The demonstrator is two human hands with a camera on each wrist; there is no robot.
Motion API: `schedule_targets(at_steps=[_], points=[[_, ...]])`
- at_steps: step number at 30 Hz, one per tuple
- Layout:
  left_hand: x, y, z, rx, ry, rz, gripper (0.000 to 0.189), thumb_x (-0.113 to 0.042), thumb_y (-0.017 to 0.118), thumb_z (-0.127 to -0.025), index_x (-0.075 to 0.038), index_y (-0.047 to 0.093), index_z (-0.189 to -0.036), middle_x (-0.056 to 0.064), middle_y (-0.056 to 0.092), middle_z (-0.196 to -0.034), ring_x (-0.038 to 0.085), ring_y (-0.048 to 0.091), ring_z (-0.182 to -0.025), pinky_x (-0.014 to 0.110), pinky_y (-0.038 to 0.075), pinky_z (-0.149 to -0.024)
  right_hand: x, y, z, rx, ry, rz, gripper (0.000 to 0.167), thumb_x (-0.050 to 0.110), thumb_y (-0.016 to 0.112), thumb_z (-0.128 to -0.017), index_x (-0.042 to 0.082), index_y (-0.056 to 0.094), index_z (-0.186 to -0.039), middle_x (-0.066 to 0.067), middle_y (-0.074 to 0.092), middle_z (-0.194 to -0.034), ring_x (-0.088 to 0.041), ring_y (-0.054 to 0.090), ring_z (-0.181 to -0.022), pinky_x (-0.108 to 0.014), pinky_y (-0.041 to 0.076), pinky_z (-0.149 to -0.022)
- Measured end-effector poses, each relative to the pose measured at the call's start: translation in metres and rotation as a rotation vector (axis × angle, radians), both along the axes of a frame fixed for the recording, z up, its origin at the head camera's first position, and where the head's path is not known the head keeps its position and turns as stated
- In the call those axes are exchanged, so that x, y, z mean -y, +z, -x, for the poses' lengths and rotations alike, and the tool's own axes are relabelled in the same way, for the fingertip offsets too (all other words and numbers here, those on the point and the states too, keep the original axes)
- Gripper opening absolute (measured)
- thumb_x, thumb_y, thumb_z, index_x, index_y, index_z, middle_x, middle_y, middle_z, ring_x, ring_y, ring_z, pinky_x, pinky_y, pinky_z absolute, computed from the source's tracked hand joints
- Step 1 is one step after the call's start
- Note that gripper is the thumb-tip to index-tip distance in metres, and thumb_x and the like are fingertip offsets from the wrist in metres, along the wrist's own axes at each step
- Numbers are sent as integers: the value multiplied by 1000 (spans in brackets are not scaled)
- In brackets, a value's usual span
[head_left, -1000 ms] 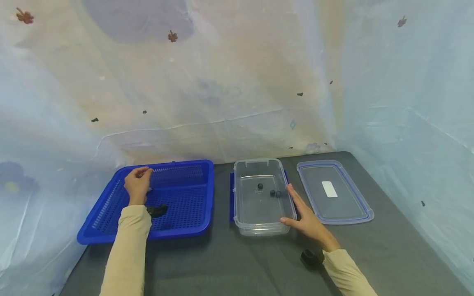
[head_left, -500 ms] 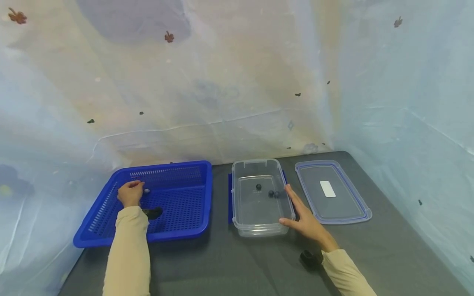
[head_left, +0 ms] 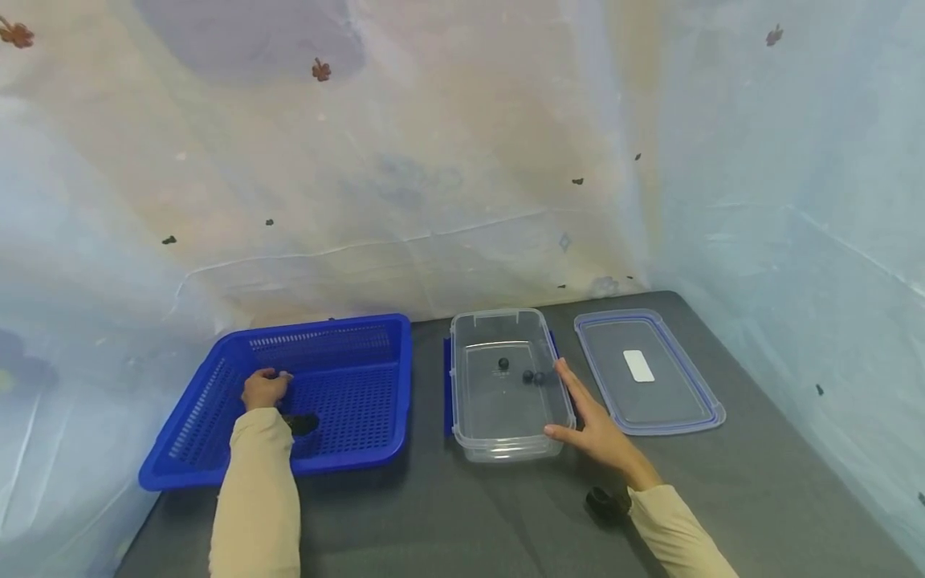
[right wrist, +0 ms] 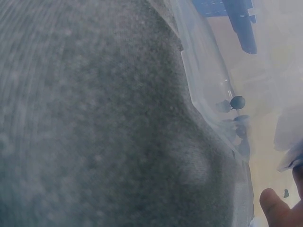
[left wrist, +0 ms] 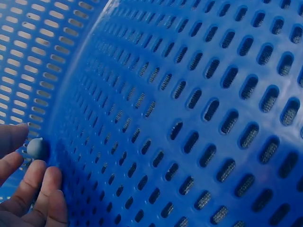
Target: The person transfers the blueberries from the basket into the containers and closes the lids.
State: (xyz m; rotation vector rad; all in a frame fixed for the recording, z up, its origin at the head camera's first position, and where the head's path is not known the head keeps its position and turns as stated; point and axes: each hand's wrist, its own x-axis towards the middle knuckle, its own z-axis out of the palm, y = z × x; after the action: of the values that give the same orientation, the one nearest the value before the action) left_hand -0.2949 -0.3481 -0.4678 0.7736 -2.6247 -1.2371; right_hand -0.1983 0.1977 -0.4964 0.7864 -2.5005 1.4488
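Inside the blue basket [head_left: 361, 459], my left hand [head_left: 263, 390] is low at the left, fingers bent around a small round blueberry [left wrist: 37, 148]. In the left wrist view the fingertips [left wrist: 34, 171] are close below and beside the berry; a firm grip on it does not show. My right hand [head_left: 598, 429] rests along the right side of a clear plastic box [head_left: 499, 443], fingers spread and straight. Several dark round berries are in view; a lone blueberry [head_left: 503, 364] and a pair of blueberries [head_left: 533, 376] lie on the box floor. The right wrist view shows only some fingers [right wrist: 273, 203].
A clear lid [head_left: 646, 397] with a blue seal and white label lies flat to the right of the box. Grey cloth [head_left: 433, 522] covers the table. A dark wrist device [head_left: 605, 506] sits by the right cuff. Patterned plastic sheeting [head_left: 448, 160] stands behind and at the sides.
My left hand has come down from near the basket's back rim to the basket's inside, reaching the berry. My right hand keeps its place at the box, and the berries there lie still.
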Motion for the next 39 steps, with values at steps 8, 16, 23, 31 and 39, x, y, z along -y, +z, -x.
schedule_targets(at_steps=[8, 16, 23, 31, 39], points=[[-6, 2, -2, 45, -37, 13, 51, -11, 54, -90, 15, 42, -132, 38, 44, -129, 56, 37, -119, 45, 53, -77, -1, 0, 0, -11, 3, 5, 100, 25, 76, -81, 6, 13, -155, -17, 8, -160, -35, 10, -144, -64, 14, -106], [-7, 2, -3, 7, -55, 52, 39, -11, 57, -88, 13, 53, -118, 38, 50, -117, 57, 42, -107, 29, 47, -51, -1, -1, 1, -18, 5, 3, 99, 25, 76, -81, 5, 13, -155, -20, 9, -159, -37, 10, -144, -67, 15, -105], [-6, -6, 3, 29, -93, 54, 38, -13, 62, -88, 13, 57, -116, 36, 49, -123, 58, 32, -120, 55, 37, -98, -2, -3, 2, -27, 4, 3, 100, 24, 77, -80, 5, 13, -155, -21, 9, -159, -36, 9, -144, -67, 14, -104], [-9, -10, 10, 17, -141, 137, 33, -8, 67, -83, 16, 61, -105, 35, 57, -111, 58, 33, -117, 59, 24, -101, -1, -2, 1, -23, 0, 1, 100, 24, 77, -81, 6, 13, -155, -20, 10, -159, -35, 10, -144, -67, 15, -105], [-9, -7, 11, 37, -149, 128, 33, -11, 67, -85, 14, 62, -105, 34, 58, -111, 57, 34, -116, 58, 23, -101, 0, -2, 2, -18, -6, 1, 99, 24, 76, -81, 6, 14, -155, -20, 10, -159, -34, 11, -145, -65, 15, -105]])
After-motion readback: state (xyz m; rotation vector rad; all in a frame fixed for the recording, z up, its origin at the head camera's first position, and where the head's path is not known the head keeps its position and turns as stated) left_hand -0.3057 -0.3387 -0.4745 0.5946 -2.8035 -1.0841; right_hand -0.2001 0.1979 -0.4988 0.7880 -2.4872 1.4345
